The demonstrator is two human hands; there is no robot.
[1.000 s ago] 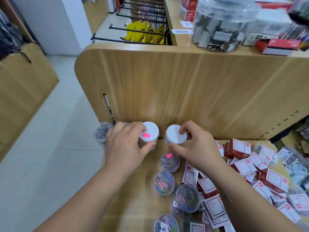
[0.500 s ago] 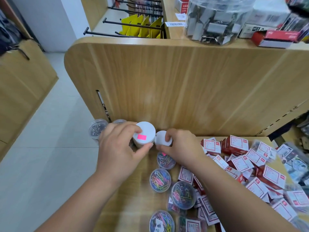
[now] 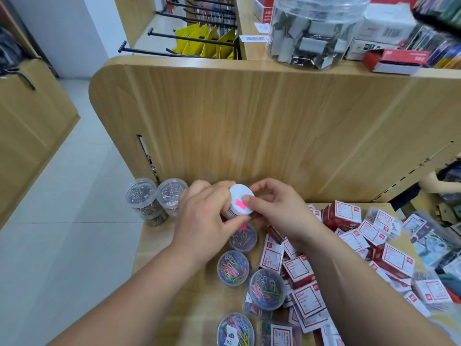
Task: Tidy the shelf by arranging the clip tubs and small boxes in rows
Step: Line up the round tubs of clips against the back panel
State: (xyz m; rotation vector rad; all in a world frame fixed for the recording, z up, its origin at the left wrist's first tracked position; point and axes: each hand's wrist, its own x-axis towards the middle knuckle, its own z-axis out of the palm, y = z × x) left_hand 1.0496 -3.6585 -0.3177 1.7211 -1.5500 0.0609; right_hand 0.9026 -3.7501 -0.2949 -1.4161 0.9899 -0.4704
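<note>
Together left hand [image 3: 202, 221], right hand [image 3: 279, 216] pinch white-lidded tub [image 3: 237, 194].

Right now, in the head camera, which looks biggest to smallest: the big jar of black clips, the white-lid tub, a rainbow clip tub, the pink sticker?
1. Big jar.
2-3. Rainbow clip tub and white-lid tub look alike; the rainbow one sits nearer, so unsure.
4. Pink sticker.

Head view, steeply down, close
</note>
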